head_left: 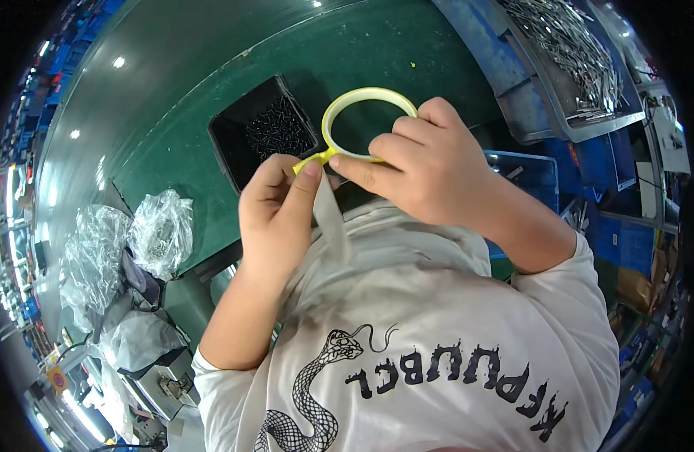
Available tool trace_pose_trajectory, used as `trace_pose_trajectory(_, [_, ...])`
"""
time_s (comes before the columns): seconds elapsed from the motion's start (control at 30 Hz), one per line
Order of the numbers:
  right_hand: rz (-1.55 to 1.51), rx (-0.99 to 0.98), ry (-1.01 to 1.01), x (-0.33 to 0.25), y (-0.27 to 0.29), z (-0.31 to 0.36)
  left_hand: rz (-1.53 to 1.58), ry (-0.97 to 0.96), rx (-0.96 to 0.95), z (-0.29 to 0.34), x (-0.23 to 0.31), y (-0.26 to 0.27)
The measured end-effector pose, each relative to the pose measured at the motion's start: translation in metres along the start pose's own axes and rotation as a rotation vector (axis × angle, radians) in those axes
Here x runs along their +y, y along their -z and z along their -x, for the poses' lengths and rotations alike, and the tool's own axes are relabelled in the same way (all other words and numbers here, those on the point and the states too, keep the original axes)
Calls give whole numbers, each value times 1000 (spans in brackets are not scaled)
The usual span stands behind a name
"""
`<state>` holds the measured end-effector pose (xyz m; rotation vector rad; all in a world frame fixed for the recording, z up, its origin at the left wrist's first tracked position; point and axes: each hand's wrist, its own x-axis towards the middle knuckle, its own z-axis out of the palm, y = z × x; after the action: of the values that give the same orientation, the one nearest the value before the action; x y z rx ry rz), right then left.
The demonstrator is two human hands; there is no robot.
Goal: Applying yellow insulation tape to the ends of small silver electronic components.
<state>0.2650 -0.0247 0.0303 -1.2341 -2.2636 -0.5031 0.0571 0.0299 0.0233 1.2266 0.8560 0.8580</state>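
A roll of yellow tape [328,124] with a pale inner ring is held up in front of my chest. My right hand [430,166] grips the roll's right side, its index finger stretched along the lower edge toward the tape's loose end. Between thumb and fingers my left hand [275,211] pinches that short yellow end, just left of the roll. A pale, slightly blurred strip [330,218] hangs below my left thumb; I cannot tell whether it joins the tape. Just beyond my left hand is a black tray [225,139] of small black screw-like parts [275,128].
The green worktable [362,53] spreads ahead. At the far right a grey bin [527,105] holds many thin metal pieces [573,53]. A blue crate [539,169] sits beyond my right forearm. Clear plastic bags [162,233] lie at the table's left edge.
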Motion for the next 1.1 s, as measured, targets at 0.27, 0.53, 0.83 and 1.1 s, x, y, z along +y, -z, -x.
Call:
trace_pose_trajectory(0.27, [65,-37,-8,20,-20,-14,-505,51,98,-35,23,3])
trace_pose_trajectory(0.53, [99,-77,-43,34,-44,-31,-502,117,70,-64,27,6])
trace_pose_trajectory(0.83, [67,-83,-63,40,-60,-35,-489,175,105,-79,22,10])
trace_pose_trajectory(1.1, [61,-85,-73,43,-65,-34,-512,194,119,-85,22,8])
